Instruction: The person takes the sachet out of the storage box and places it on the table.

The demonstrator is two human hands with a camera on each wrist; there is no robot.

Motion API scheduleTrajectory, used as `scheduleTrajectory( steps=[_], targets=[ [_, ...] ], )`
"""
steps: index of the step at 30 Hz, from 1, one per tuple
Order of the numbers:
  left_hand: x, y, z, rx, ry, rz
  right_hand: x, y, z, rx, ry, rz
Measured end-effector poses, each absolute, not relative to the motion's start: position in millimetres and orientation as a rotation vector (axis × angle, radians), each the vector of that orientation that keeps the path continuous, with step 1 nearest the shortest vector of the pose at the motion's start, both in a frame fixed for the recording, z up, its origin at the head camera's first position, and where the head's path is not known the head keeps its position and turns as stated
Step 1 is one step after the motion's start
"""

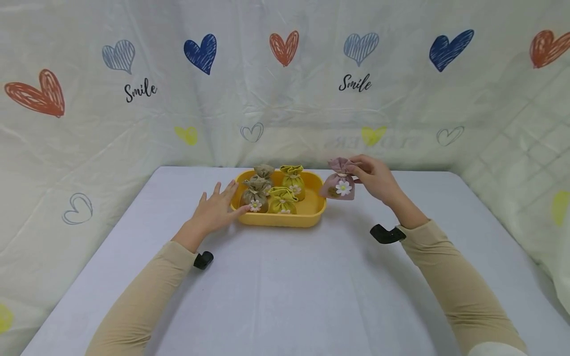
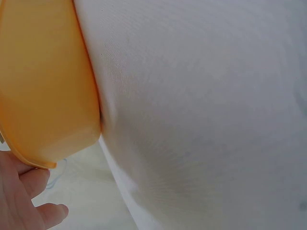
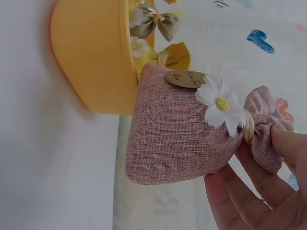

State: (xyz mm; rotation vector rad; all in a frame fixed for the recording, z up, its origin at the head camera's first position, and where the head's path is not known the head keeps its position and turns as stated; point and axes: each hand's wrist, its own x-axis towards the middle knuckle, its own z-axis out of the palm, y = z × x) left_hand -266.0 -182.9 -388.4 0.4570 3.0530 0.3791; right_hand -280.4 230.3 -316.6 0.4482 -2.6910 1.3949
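Observation:
My right hand pinches a pink drawstring sachet by its gathered neck, thumb on one side and fingers behind. A white flower and a small brown tag decorate the sachet's front in the right wrist view. It hangs upright beside the right end of a yellow tray. With fingers spread, my left hand touches the tray's left rim, its thumb near the front. Inside the tray stand two grey-brown sachets at the left and two mustard-yellow sachets toward the middle.
The tray stands near the back edge of a table under a white cloth. Behind it hangs a white curtain printed with hearts and "Smile". A black wrist strap piece sticks out at the right cuff.

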Motion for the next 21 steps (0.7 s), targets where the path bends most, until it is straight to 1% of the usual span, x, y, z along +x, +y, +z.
scheduleTrajectory(
  steps=[21],
  targets=[
    [-266.3, -183.6, -389.5, 0.467, 3.066, 0.381, -282.5, 262.7, -322.1, 0.368, -2.698, 1.379]
  ],
)
